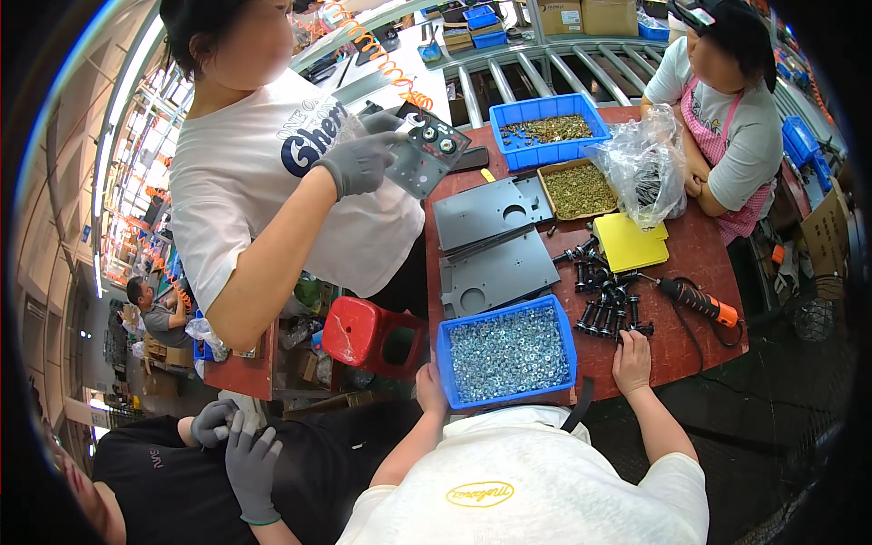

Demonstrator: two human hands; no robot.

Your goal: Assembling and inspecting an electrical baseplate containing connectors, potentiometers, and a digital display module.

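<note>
My left hand [431, 391] is against the left side of a blue plastic bin [444, 359]; its fingers are blurred and partly hidden. Small silvery nuts [509, 350] fill that bin at the near edge of the table. My right hand [633, 363] rests on the table's near edge to the right of the bin, fingers apart and stretched forward. Just beyond its fingertips lies a pile of black bolt-like parts [607, 300]. Behind the bin are grey metal plates [500, 271] with round holes.
An orange-black power screwdriver [699, 301] with a cord lies right on the red table [718, 350]. Yellow sheets [633, 243], a clear plastic bag [647, 168] and bins of small brassy parts [549, 130] stand farther back. Gloved co-workers [359, 165] work at left; another person [727, 136] sits far right.
</note>
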